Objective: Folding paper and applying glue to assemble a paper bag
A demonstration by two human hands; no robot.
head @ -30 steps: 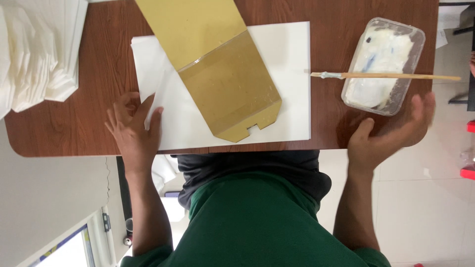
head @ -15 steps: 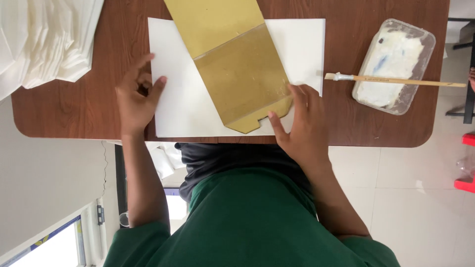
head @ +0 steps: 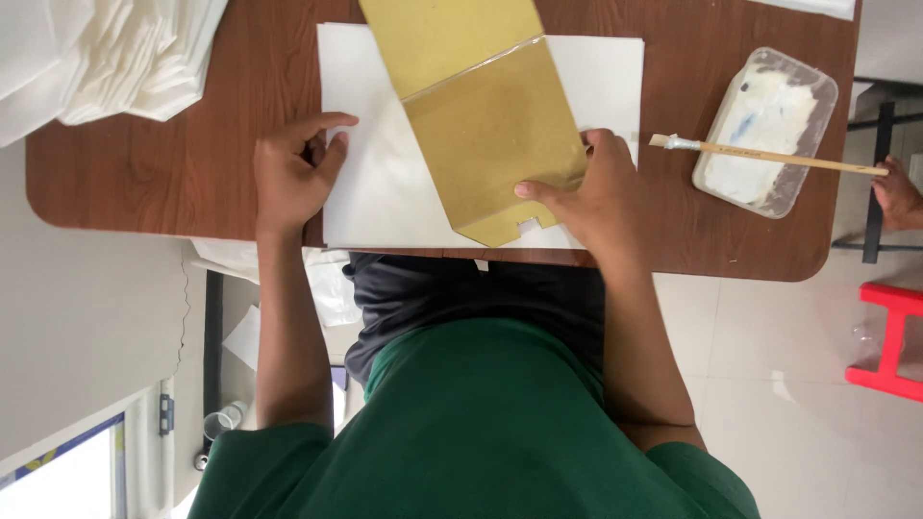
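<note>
i see a clear plastic tub [head: 766, 132] at the table's [head: 144, 183] right side, holding white paste, with a wooden brush [head: 769, 156] laid across its rim. my right hand [head: 594, 197] presses flat on the gold folded sheet [head: 486, 125], thumb on its lower edge; its grip is released, clasping nothing. my left hand [head: 291, 178] rests loosely curled on the left edge of the white board [head: 370, 163] beneath, its grip also released. the gold sheet lies slanted across the white board, mid-table.
</note>
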